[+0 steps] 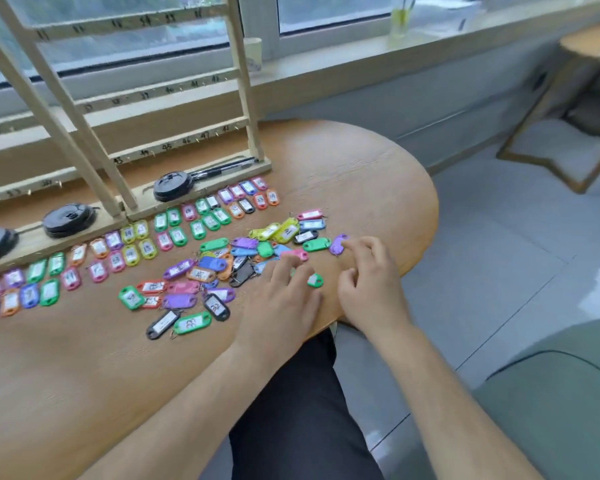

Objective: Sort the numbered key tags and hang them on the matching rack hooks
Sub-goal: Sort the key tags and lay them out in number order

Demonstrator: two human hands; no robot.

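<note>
Two hands sit near the table's [84, 375] right edge: left hand [281, 303] flat on the loose key tags [219, 258], gripping nothing; right hand [371, 282] loosely curled, fingertips [357, 244] touching a purple tag [337, 244]. Spread them out, turn numbers up, then slide each toward the sorted rows [132, 252] below the rack [245, 98]

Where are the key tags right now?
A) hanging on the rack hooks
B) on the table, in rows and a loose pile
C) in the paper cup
B: the key tags lie on the table in rows and a pile; the hooks in view on the rack are bare.
</note>
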